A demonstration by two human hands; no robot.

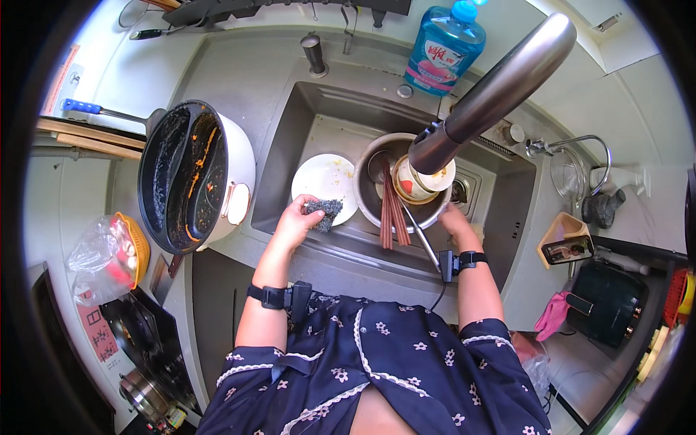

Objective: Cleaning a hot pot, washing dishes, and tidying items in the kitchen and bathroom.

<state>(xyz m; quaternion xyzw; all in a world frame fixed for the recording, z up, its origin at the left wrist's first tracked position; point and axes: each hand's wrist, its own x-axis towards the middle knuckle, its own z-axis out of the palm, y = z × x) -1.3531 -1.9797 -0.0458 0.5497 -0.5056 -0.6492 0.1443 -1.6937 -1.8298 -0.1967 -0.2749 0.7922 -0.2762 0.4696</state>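
Observation:
My left hand [298, 222] pinches a dark grey scouring pad [326, 213] over the near edge of a white plate [321, 176] with yellowish food bits, lying in the sink. My right hand [454, 222] is at the right rim of a round stainless steel basin [363, 198]; its fingertips are partly hidden, so a grip cannot be made out. Inside the basin sit stacked bowls [414, 184], partly covered by the faucet. Reddish-brown chopsticks [392, 217] and a metal utensil handle [425, 242] lean out over its near rim.
The dark faucet [489, 92] reaches over the stainless sink [280, 163]. A divided pot [236, 147] with orange residue stands tilted at left. Blue dish soap [443, 49] stands behind the sink. At right are a phone [568, 250] on a holder and a dark air fryer [611, 304].

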